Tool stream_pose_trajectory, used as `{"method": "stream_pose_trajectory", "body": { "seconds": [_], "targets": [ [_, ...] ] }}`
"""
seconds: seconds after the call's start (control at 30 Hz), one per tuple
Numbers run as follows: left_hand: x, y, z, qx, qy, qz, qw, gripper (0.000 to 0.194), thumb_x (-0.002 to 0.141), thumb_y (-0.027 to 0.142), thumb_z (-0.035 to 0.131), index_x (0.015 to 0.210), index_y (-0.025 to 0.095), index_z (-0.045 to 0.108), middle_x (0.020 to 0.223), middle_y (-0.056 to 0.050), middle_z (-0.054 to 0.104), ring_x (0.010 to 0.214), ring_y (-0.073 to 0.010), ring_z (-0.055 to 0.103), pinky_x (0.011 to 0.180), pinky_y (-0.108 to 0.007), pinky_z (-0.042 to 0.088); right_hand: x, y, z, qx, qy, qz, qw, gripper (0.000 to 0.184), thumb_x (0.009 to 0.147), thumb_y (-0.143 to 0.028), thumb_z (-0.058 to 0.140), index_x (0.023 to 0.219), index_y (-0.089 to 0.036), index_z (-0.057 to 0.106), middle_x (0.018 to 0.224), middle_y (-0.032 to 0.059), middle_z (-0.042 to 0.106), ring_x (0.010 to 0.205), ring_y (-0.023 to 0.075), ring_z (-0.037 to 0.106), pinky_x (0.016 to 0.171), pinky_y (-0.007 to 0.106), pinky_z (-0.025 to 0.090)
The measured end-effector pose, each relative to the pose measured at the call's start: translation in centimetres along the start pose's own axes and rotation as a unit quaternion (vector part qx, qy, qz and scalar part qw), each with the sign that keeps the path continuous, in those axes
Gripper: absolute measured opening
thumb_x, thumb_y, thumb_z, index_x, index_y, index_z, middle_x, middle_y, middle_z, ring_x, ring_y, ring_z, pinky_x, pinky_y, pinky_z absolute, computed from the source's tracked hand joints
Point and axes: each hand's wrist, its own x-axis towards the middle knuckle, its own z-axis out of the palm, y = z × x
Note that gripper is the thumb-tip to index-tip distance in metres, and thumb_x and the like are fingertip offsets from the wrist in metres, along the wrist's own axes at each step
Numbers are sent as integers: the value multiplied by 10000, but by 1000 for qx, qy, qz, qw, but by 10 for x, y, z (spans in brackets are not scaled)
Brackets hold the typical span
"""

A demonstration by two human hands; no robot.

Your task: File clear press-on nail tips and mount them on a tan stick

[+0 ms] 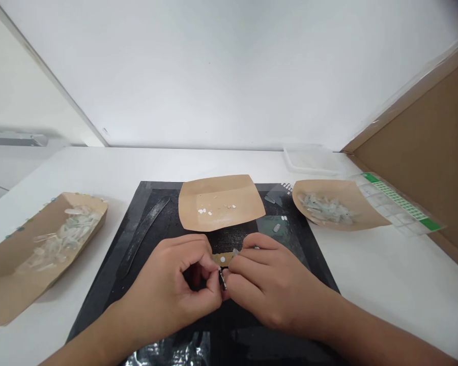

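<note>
Over a black mat (110,300), my left hand (175,277) and my right hand (275,284) meet fingertip to fingertip. Between their pinched fingers is a small dark piece with white specks (223,279); the fingers hide most of it, and its kind is unclear. Both hands grip it closely. Just beyond the fingertips lies a tan strip with a white dot (223,259), partly covered by my right hand. A small clear bit (235,251) shows against my right fingers. Behind the hands stands a brown paper tray (229,190) holding a few small white flakes.
Left of the mat, a long paper tray (7,300) holds many clear slivers (66,234). Another paper tray (370,216) with clear pieces stands right, beside a clear compartment sheet with green edging (400,201). A dark curved strip (145,236) lies on the mat. Cardboard (423,137) walls the right side.
</note>
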Motion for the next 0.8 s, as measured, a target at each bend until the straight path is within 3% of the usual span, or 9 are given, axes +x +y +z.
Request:
{"method": "stream_pose_trajectory", "body": {
  "seconds": [0.23,0.5,0.8],
  "targets": [
    [-2,-1,1,4,-19,-17,1000,188,753,84,645,662,200,529,580,74,507,506,-64,467,481,-182,359,2,0,-3,15,-6,0,1000,344,1010,-54,489,701,-189,555,670,-27,551,632,139,399,747,328,378],
    [-1,2,1,-5,-32,-22,999,177,764,85,639,675,199,536,602,60,553,521,-73,504,495,-178,387,2,1,-5,19,-7,4,1000,381,1007,-44,458,666,-194,537,647,-33,516,612,138,360,741,319,371],
    [-3,3,7,41,-14,-25,999,157,727,102,604,661,202,502,554,80,479,472,-59,435,465,-174,331,1,2,-4,18,-20,2,1000,391,1021,-54,437,676,-198,550,646,-27,528,617,146,367,741,323,373]
  ]
}}
